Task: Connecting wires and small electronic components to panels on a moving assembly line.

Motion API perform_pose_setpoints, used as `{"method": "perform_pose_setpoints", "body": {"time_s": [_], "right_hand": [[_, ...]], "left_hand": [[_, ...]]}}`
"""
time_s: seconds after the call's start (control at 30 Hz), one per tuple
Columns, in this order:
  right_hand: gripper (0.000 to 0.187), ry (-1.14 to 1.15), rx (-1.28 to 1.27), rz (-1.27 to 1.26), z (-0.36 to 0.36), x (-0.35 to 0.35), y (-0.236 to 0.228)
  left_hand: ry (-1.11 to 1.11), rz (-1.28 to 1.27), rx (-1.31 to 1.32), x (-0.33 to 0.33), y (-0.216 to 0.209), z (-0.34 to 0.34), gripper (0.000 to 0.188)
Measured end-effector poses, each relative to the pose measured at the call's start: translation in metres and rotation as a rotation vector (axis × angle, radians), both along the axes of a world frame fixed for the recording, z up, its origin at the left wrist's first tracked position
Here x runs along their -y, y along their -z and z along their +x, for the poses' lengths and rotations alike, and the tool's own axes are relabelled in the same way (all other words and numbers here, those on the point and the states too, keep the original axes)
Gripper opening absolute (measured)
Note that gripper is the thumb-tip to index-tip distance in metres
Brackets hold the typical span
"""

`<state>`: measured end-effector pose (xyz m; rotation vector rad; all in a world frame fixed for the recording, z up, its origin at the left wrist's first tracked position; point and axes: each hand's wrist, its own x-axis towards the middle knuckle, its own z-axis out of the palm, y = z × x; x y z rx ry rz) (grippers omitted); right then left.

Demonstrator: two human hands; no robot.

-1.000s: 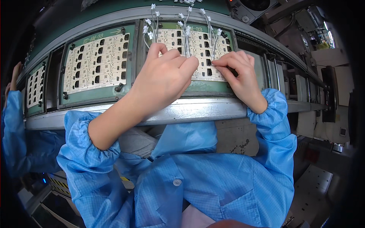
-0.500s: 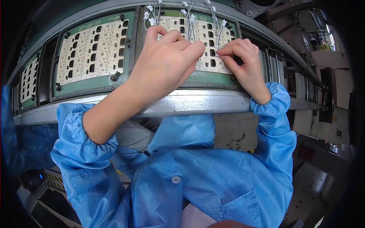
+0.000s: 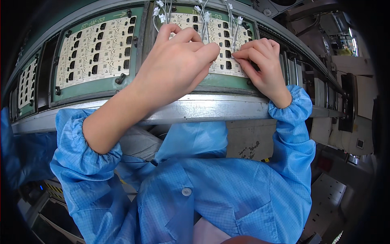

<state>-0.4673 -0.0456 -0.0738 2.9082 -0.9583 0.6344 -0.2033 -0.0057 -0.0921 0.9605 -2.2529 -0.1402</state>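
Observation:
In front of me a green carrier [image 3: 211, 83] holds a cream-coloured circuit board panel [image 3: 217, 34] with rows of black components. Thin cables with white plug connectors [image 3: 206, 17] stand up from it in groups. My right hand [image 3: 262, 65] pinches thumb and forefinger together at the panel's right side, on the lower end of a white cable [image 3: 235, 34]. Over the panel's left part is my left hand [image 3: 178, 61], its fingers curled and closed. Its fingertips face away from view, so whatever they hold is hidden.
To the left lies a second green carrier [image 3: 87, 88] with a similar panel, and a third carrier [image 3: 27, 110] beyond it. A metal rail [image 3: 211, 107] runs along the near edge. Black clips [image 3: 120, 78] stick up from the carriers. Machinery stands at the right.
Both hands keep almost the same pose over the panel. The view has shifted slightly, with the left carriers appearing a little further left.

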Motion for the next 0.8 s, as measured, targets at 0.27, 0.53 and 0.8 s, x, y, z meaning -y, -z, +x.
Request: {"method": "perform_pose_setpoints", "body": {"time_s": [0.27,0.53,0.8], "right_hand": [[0.017,-0.009,-0.055,-0.072,0.004,-0.01,-0.008],[0.019,-0.05,-0.081,0.015,-0.001,-0.005,-0.02],[0.016,-0.05,0.222,-0.027,0.047,0.165,-0.006]], "left_hand": [[0.017,-0.03,-0.002,-0.002,-0.004,0.0,0.012],[0.003,-0.023,0.052,-0.005,-0.006,-0.005,0.013],[-0.107,-0.039,0.104,-0.01,-0.008,-0.01,0.013]]}}
